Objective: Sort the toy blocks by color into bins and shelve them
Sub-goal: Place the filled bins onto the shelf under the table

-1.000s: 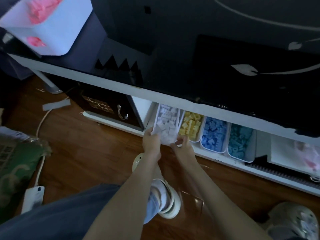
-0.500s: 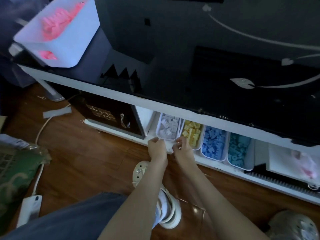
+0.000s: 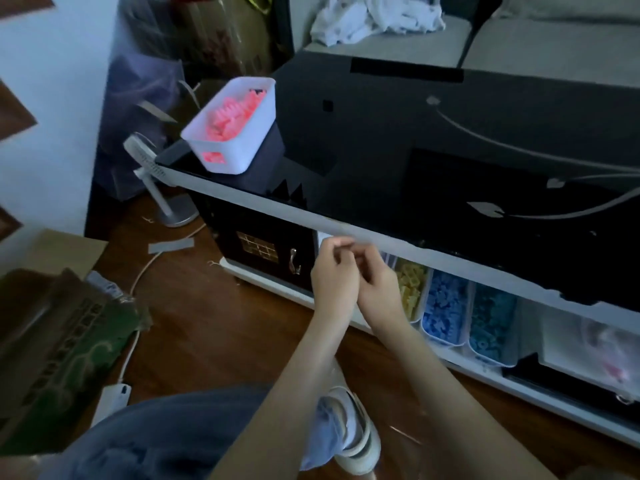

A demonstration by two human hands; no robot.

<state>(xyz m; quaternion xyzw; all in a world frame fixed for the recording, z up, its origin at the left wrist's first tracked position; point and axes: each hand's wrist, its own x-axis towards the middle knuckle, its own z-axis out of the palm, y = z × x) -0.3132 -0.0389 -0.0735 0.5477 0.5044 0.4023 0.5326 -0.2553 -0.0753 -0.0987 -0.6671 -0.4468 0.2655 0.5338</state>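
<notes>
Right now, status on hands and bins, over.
Left hand and right hand empty, loosely curled. Yellow bin, blue bin, teal bin shelved; pink bin on cabinet top. Path to it looks open.

Head camera: down-forward, close above shelf [image 3: 491, 375].

A: Can you reach into the shelf [image 3: 462, 368]?
B: Only low, under the table edge [image 3: 277, 210]. The yellow bin [image 3: 412, 289], blue bin [image 3: 445, 311] and teal bin [image 3: 491, 323] stand side by side there.
</notes>
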